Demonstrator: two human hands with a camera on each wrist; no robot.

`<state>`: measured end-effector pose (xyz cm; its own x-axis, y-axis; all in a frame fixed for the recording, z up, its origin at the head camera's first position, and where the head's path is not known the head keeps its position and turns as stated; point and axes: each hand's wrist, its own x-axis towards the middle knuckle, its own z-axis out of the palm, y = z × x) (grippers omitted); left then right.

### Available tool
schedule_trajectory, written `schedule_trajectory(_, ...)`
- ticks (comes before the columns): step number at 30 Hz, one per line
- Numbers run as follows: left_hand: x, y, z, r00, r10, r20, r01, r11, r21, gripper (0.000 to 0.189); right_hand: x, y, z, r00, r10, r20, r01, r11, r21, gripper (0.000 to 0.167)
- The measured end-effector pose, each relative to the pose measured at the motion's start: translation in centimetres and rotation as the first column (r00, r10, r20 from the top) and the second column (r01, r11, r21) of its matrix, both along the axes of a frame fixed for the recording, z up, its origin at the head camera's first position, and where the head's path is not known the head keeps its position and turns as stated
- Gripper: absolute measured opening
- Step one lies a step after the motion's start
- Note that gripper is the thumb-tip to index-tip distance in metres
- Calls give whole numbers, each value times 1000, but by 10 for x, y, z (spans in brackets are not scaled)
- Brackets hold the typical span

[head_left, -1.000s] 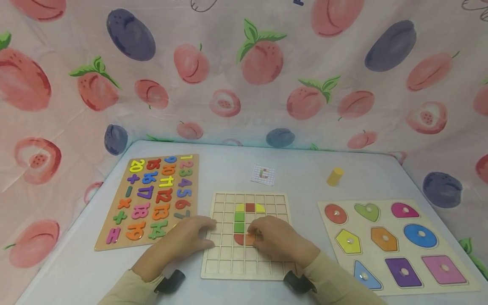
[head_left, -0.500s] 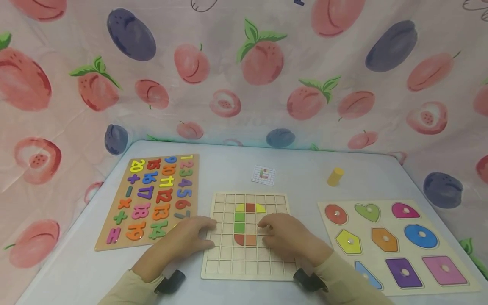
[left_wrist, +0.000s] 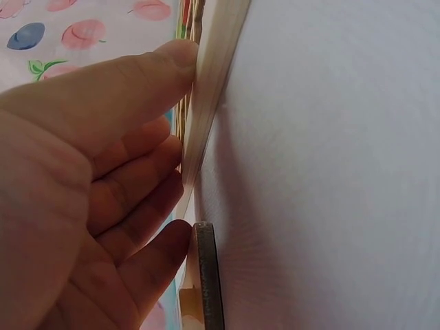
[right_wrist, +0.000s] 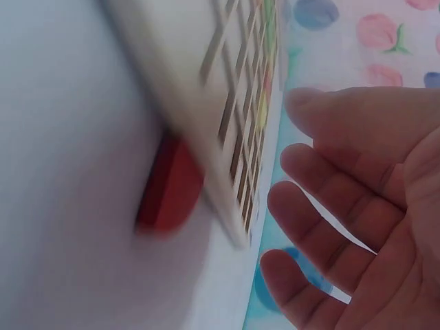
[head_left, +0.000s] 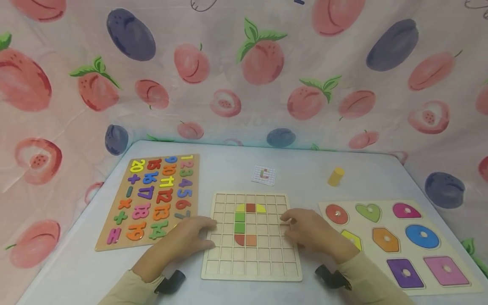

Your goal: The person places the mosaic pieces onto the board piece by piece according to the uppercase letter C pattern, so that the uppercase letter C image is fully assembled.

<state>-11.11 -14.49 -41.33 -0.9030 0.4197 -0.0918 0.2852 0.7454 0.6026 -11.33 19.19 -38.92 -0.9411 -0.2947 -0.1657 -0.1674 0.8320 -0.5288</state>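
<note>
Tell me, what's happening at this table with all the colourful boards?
A person sits at a table working on a wooden grid board in the middle. A few coloured tiles already sit in its squares, forming a curved shape. The left hand rests against the board's left edge, steadying it. The right hand hovers open at the board's right side, holding nothing. A number puzzle lies to the left, a shape puzzle to the right, and a small pattern card lies behind the board.

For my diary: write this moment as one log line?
left hand: steadies grid board edge | right hand: open, over board's right side | tiles: seven placed
</note>
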Motion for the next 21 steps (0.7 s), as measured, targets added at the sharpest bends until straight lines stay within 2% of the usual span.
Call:
schedule_trajectory(5,1,0,1,1000,-2,-3,2,1000,0,39,0,16,1,999,-25,-26,27,998,60,32)
schedule_trajectory(9,1,1,1,1000,-3,-2,3,1000,1,39,3,24,1,999,-40,-4,40,997,61,34)
schedule_trajectory(21,0,1,1,1000,5,4,-5,1000,-13,41,12,31,-8,998,25,-52,-22,999,44,35)
